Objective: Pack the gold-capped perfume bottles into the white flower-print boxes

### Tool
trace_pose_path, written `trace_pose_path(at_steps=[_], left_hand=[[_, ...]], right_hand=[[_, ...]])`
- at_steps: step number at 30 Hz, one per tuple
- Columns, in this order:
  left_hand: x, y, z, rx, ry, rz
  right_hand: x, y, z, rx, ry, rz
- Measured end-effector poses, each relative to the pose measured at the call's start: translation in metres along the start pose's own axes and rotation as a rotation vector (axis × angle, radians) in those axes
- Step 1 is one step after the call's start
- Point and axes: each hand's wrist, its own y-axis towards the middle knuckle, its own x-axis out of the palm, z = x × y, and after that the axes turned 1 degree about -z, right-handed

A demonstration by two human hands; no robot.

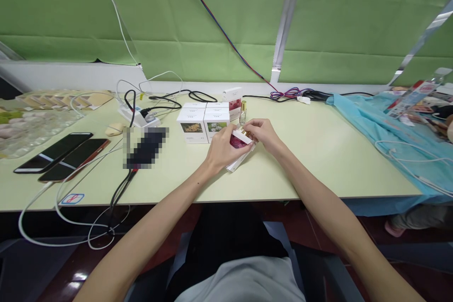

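Observation:
A small white box with a dark red picture point(239, 140) is tilted above the table, its lower end near the tabletop. My left hand point(223, 147) is closed around its left side. At the box's upper end, my right hand point(261, 134) pinches with its fingertips; a small gold-coloured part shows between them, mostly hidden. Just behind the hands stands a little glass bottle with a gold cap point(243, 112). To the left is a block of white boxes with flower pictures point(193, 128). Another white box with a red picture point(234, 102) stands upright behind the bottle.
Two phones point(56, 152) lie at the left, near a power strip point(136, 115) with tangled cables. Trays of small items stand farther left. A blue cloth point(377, 122) hangs over the right end of the table point(318, 151), with a plastic bottle point(414, 96) on it.

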Motion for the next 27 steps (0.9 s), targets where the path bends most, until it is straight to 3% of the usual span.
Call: trace_pose_path(at_steps=[20, 27], left_hand=[[0.0, 0.0, 0.0, 0.023, -0.022, 0.013], [0.0, 0.0, 0.0, 0.029, -0.011, 0.01]], right_hand=[[-0.007, -0.002, -0.001, 0.008, 0.022, -0.143], [-0.016, 0.001, -0.001, 0.037, 0.107, -0.286]])
